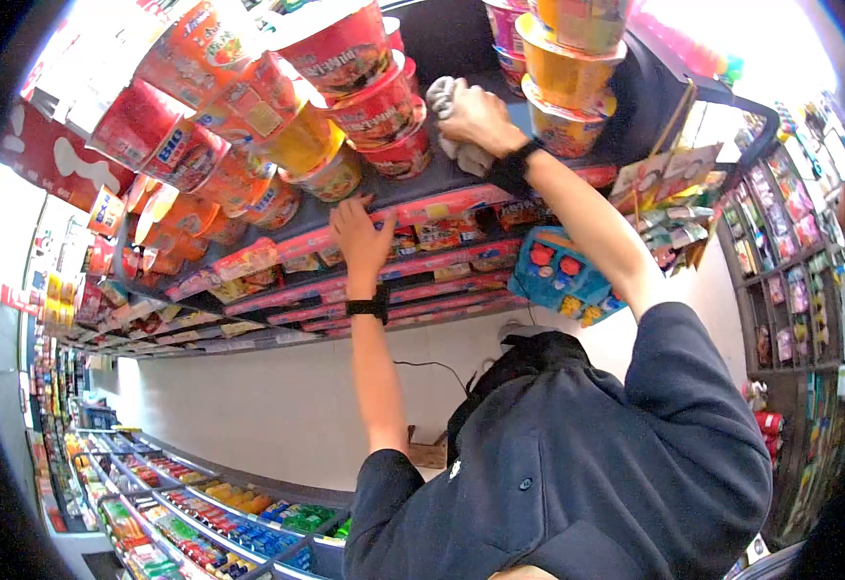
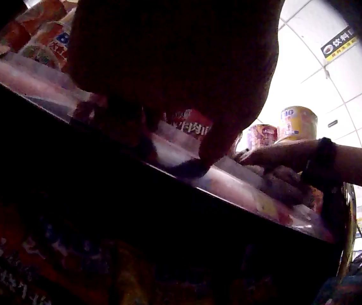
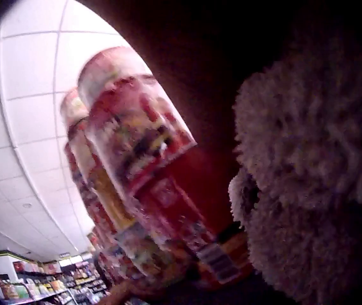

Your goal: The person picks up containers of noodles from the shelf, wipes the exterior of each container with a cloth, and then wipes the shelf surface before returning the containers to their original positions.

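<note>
Your right hand [image 1: 480, 118] grips cloth [image 3: 308, 140] on shelf [image 1: 432, 205], between red cups [image 1: 379, 111] left and yellow cups [image 1: 572, 72] right; left hand [image 1: 362, 240], unclenched, rests at near edge. Likely best: wipe flat, short strokes, clear of both.

"What is counted first?"
"One left hand [image 1: 358, 237], one right hand [image 1: 477, 118] and two black wristbands [image 1: 367, 306] are seen."
"What else is tallied?"
"One grey cloth [image 1: 467, 157] is counted."
"How many cups [image 1: 376, 111] are shown in the front red stack [image 1: 398, 155]?"
"Three are counted."
"And in the yellow stack [image 1: 567, 72]?"
"Three are also seen there."
</note>
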